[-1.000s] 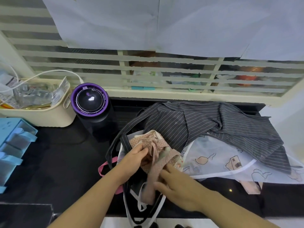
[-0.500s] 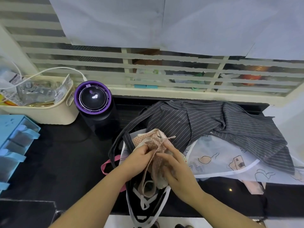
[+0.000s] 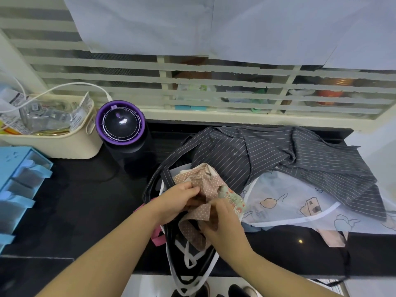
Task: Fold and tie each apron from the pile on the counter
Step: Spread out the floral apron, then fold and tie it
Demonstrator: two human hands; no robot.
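Note:
A bunched pink polka-dot apron point(image 3: 205, 183) with a floral patch lies at the front of the black counter point(image 3: 70, 202). My left hand point(image 3: 177, 202) grips its folded body from the left. My right hand point(image 3: 225, 224) pinches its dotted strap just below, the two hands nearly touching. Behind lies a pile: a dark grey pinstriped apron point(image 3: 278, 159) over a translucent white apron with cartoon prints point(image 3: 300, 206). A black apron with white trim point(image 3: 188, 260) hangs over the counter's front edge under my hands.
A black and purple round appliance point(image 3: 120, 125) stands left of the pile. A cream basket point(image 3: 53, 144) of packets sits at the far left, with blue drawers point(image 3: 15, 189) in front of it. A louvred window backs the counter. Shoes point(image 3: 235, 291) show on the floor below.
My right hand rose from the hanging strap to meet the left hand, then dropped slightly while pulling the dotted strap across the bundle. The left hand kept its grip.

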